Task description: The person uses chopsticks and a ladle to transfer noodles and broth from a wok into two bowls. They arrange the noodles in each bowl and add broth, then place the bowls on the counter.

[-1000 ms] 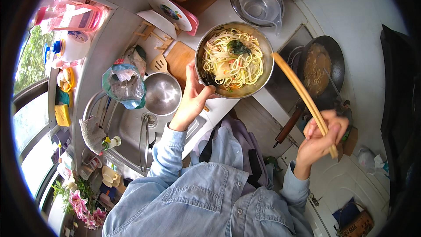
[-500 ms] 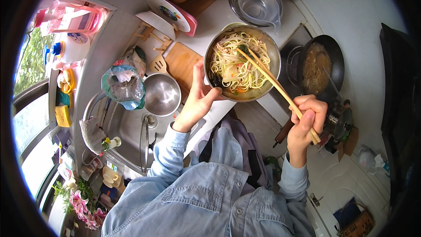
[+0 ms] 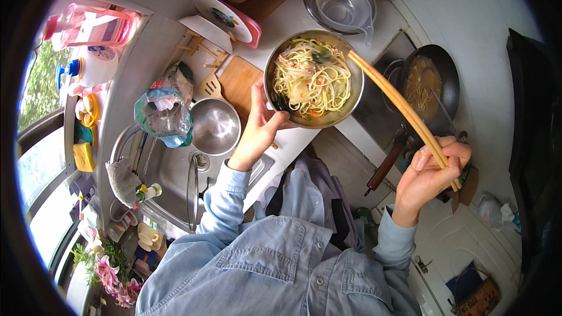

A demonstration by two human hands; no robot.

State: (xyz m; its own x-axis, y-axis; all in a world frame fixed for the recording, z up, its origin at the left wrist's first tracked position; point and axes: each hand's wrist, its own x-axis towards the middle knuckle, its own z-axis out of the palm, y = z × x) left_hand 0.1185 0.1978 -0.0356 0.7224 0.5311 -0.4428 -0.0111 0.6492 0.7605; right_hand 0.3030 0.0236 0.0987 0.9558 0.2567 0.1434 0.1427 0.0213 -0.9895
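My left hand (image 3: 261, 126) grips the near rim of a steel bowl (image 3: 313, 77) full of pale noodles with bits of vegetable, held above the counter. My right hand (image 3: 432, 167) holds a pair of long wooden chopsticks (image 3: 398, 104); their tips rest at the bowl's right rim, beside the noodles. To the right, a black wok (image 3: 430, 85) with brown sauce sits on the stove.
A wooden cutting board (image 3: 240, 82) lies left of the bowl. An empty steel bowl (image 3: 215, 126) and a plastic bag (image 3: 164, 117) sit by the sink (image 3: 170, 175). A steel pot (image 3: 341, 1) stands at the back, plates (image 3: 221, 16) on a rack.
The chopsticks have come out of the noodles and swung right to the bowl's rim. My right hand moved slightly right. My left hand still holds the bowl.
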